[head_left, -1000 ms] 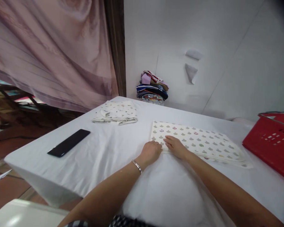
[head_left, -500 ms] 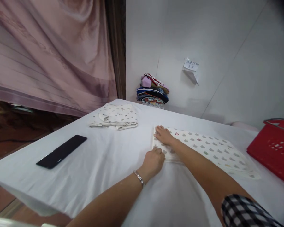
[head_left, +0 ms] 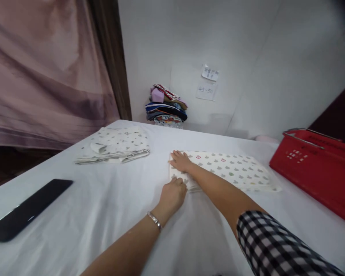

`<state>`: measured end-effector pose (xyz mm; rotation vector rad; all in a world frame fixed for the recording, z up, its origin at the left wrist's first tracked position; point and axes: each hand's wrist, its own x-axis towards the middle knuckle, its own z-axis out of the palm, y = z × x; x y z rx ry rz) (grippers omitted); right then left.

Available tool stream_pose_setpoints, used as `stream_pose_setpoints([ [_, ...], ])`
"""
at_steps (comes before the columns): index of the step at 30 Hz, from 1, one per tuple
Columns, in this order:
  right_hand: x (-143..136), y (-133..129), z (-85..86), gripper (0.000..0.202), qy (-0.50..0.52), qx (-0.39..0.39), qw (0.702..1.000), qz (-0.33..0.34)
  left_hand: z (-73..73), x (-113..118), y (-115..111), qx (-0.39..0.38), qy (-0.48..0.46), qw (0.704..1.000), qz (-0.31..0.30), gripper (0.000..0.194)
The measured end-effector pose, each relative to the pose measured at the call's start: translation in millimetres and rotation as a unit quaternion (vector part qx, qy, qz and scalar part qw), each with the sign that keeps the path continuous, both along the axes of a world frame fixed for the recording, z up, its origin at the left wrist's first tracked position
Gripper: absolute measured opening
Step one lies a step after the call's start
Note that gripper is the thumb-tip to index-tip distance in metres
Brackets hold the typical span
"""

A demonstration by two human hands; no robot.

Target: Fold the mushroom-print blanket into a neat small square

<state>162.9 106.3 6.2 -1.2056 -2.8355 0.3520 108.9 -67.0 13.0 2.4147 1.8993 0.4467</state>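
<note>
A folded white cloth [head_left: 218,165] with grey bunny-head shapes and a few red and green marks lies flat on the white-covered table. At its near left corner, my left hand [head_left: 173,194], with a silver bracelet on the wrist, is closed with curled fingers on the edge. My right hand [head_left: 180,160] rests palm down on the cloth's far left part, fingers stretched out. The right forearm crosses over the cloth and hides some of its near side.
Another folded white cloth [head_left: 120,142] with small dark prints lies at the left. A dark flat slab [head_left: 28,209] is nearer on that side. A red basket [head_left: 313,168] stands at the right. Stacked folded fabrics [head_left: 166,107] and paper notes [head_left: 208,82] are at the wall.
My view has turned right, so everything sits further left in the picture and more of the basket shows. The lower wall note now hangs flat. Both hands keep their places on the cloth.
</note>
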Motion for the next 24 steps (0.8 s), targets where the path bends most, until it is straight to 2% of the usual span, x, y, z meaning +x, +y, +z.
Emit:
stream_pose_setpoints([
  [6,23.9,-14.3,15.3,0.051,0.036,-0.012,0.999,-0.017,-2.3,-5.1,3.3,0.02,-0.046,0.999,-0.007,0.021],
  [11,58.5,-32.9,8.5,0.056,0.029,-0.006,0.999,-0.046,-0.3,-4.9,6.0,0.019,-0.063,0.998,0.007,0.026],
  [14,65.1,-36.5,5.2,0.057,0.03,-0.002,0.999,-0.045,-0.3,-4.8,8.4,0.023,-0.064,0.998,0.013,0.032],
  [20,76.6,-42.1,19.8,0.056,0.028,-0.018,0.999,-0.043,-4.7,-7.3,11.9,0.045,-0.061,0.997,0.012,0.038],
  [24,95.5,-54.1,15.9,0.057,0.028,-0.002,0.998,-0.055,-5.4,-7.0,11.3,0.052,-0.059,0.997,0.017,0.039],
])
